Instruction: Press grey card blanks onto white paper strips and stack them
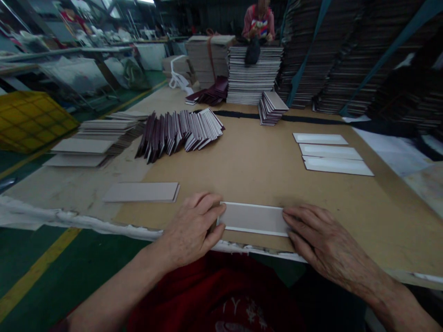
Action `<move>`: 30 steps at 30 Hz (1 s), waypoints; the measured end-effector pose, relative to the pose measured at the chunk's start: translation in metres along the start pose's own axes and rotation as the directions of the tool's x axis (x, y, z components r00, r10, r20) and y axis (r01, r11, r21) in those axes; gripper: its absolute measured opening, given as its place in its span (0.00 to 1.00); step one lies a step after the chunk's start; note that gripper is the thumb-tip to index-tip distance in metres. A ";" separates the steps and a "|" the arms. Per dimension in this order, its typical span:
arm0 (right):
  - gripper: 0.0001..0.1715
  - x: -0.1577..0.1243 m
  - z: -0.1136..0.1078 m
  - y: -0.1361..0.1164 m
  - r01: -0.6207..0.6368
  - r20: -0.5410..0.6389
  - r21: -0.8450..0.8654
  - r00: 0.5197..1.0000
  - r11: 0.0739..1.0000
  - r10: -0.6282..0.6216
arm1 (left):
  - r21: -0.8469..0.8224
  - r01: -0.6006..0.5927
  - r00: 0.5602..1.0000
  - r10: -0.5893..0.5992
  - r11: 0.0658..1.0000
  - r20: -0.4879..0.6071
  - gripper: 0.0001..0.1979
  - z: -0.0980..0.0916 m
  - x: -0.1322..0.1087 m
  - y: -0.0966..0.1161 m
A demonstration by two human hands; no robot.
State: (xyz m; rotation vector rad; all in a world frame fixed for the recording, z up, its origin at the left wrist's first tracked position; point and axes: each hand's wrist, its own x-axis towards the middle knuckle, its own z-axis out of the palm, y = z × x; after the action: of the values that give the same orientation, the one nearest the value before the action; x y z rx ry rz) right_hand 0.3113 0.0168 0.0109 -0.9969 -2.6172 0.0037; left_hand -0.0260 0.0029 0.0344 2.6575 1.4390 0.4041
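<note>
Pressing on a grey card strip [254, 218] from both ends, I am keeping it flat on the brown table [263, 170], close to the near edge. My left hand [192, 228] is lying on the strip's left end, fingers laid together and extended over the short edge, palm down on the board. My right hand [320, 242] is doing the same at the right end, fingertips touching the short edge. Neither hand is wrapping around the strip; both are flat, fingers narrow together, bearing on it rather than lifting it.

Just to the left of my left hand, a second grey card [141, 192] is lying flat, apart from the held strip. Beyond the grip and to the left, a fanned row of dark-and-white folded pieces [180, 131] is leaning across the table, with low stacks of grey boards [100, 136] further left. Beyond my right hand, three white strips [332, 154] are lying side by side. Well beyond the grip, a tall pile of sheets [252, 74] is standing, and a person [259, 20] in a pink top is sitting behind it.
</note>
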 end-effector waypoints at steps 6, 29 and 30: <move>0.21 0.009 -0.002 -0.013 0.008 0.040 -0.082 0.999 0.997 -0.005 | 0.133 -0.106 0.991 0.094 0.985 0.098 0.15 -0.006 0.008 0.001; 0.36 -0.027 -0.003 0.015 -0.083 0.146 0.067 0.987 0.994 0.073 | 0.122 -0.168 0.986 0.167 0.978 0.020 0.17 0.004 0.000 -0.011; 0.39 -0.026 -0.003 0.010 -0.056 0.167 0.063 0.985 0.996 0.045 | 0.113 -0.165 0.986 0.164 0.980 0.019 0.17 0.004 -0.001 -0.012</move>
State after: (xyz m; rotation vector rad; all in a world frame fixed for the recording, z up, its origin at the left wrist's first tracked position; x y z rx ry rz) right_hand 0.3372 0.0074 0.0044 -1.0813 -2.7187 0.1938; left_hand -0.0348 0.0088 0.0281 2.8770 1.2801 0.3302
